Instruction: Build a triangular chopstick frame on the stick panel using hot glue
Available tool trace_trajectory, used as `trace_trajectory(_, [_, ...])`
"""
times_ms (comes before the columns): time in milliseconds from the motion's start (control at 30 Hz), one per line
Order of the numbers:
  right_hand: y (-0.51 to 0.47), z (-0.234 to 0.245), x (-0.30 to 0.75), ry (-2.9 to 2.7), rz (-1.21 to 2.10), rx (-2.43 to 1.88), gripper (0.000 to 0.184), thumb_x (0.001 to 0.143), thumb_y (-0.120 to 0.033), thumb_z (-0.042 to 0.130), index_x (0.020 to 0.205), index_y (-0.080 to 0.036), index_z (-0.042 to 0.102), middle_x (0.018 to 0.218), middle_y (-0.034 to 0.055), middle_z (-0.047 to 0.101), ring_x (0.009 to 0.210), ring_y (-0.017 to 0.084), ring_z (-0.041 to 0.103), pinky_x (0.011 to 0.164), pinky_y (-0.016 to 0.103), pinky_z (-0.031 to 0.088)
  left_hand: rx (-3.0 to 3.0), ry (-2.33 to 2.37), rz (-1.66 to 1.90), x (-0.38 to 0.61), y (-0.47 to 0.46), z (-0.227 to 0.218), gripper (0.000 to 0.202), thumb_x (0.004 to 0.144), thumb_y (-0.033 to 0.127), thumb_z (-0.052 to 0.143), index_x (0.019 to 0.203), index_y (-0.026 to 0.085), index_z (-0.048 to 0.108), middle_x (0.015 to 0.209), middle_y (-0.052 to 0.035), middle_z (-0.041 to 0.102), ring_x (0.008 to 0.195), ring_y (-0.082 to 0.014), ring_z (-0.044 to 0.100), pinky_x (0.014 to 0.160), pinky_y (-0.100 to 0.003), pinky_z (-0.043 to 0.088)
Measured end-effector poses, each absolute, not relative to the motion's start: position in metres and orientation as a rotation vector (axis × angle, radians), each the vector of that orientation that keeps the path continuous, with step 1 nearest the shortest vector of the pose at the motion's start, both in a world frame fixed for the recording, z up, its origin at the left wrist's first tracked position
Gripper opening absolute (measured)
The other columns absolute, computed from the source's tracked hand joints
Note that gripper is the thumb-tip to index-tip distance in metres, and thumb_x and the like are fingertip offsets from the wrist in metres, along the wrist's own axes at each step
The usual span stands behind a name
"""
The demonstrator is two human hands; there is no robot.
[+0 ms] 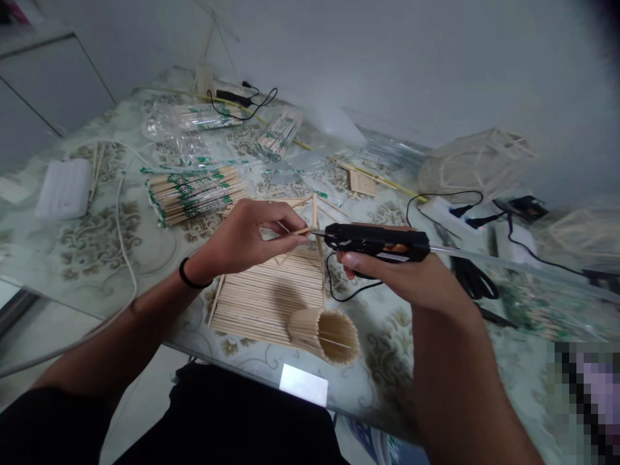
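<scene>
My left hand [259, 234] pinches a short wooden stick [304, 230] between thumb and fingers. My right hand [387, 261] is wrapped round a black hot glue gun [375, 242], with a long clear glue stick [465, 255] running out of its back. The gun's nozzle is at the tip of the wooden stick; whether they touch I cannot tell. Below both hands lies a flat panel of wooden sticks [261, 294], with thin sticks standing along its far side. A round cup made of sticks [322, 332] lies tilted at its near right corner.
Bundles of wrapped chopsticks [196, 190] lie at the left. A white power strip [448, 216], black scissors [472, 278] and a stick frame [479, 161] are at the right. A white cable [123, 239] crosses my left forearm. The table's near edge is close to my body.
</scene>
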State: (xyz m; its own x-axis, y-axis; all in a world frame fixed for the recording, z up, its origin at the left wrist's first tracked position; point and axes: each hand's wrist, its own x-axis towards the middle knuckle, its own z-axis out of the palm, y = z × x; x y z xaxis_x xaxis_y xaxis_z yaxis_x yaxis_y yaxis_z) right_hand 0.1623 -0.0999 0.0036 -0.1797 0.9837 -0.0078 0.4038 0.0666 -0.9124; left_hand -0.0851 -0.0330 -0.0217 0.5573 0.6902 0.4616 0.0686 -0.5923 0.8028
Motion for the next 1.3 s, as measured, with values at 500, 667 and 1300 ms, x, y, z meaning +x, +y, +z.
trace_trajectory(500, [-0.100, 0.007, 0.165, -1.701, 1.124, -1.445, 0.039, 0.079, -0.059, 0.084, 0.084, -0.021, 0.075, 0.062, 0.0002, 0.067, 0.058, 0.016, 0.060, 0.055, 0.028, 0.050, 2.145, 0.660, 0.813, -0.091, -0.028, -0.021, 0.011, 0.089, 0.026, 0.075, 0.084, 0.017, 0.077, 0.080, -0.0014, 0.078, 0.073, -0.0105, 0.069, 0.071, -0.019, 0.050])
trace_trajectory(667, [-0.100, 0.015, 0.166, -1.865, 1.008, -1.424, 0.037, 0.085, -0.054, 0.080, 0.074, -0.022, 0.065, 0.066, -0.0018, 0.059, 0.060, 0.014, 0.053, 0.055, 0.028, 0.041, 2.296, 0.629, 0.706, -0.094, -0.023, -0.026, 0.012, 0.090, 0.027, 0.073, 0.084, 0.017, 0.077, 0.078, 0.0002, 0.077, 0.068, -0.0100, 0.067, 0.067, -0.021, 0.045])
trace_trajectory(1300, [-0.141, -0.036, 0.163, -1.857, 0.959, -1.589, 0.035, 0.085, -0.053, 0.082, 0.080, -0.021, 0.069, 0.074, 0.0006, 0.064, 0.067, 0.016, 0.058, 0.061, 0.028, 0.046, 2.414, 0.567, 0.475, -0.093, -0.013, -0.040, 0.013, 0.091, 0.024, 0.069, 0.083, 0.017, 0.077, 0.075, -0.0005, 0.078, 0.069, -0.0113, 0.070, 0.069, -0.021, 0.042])
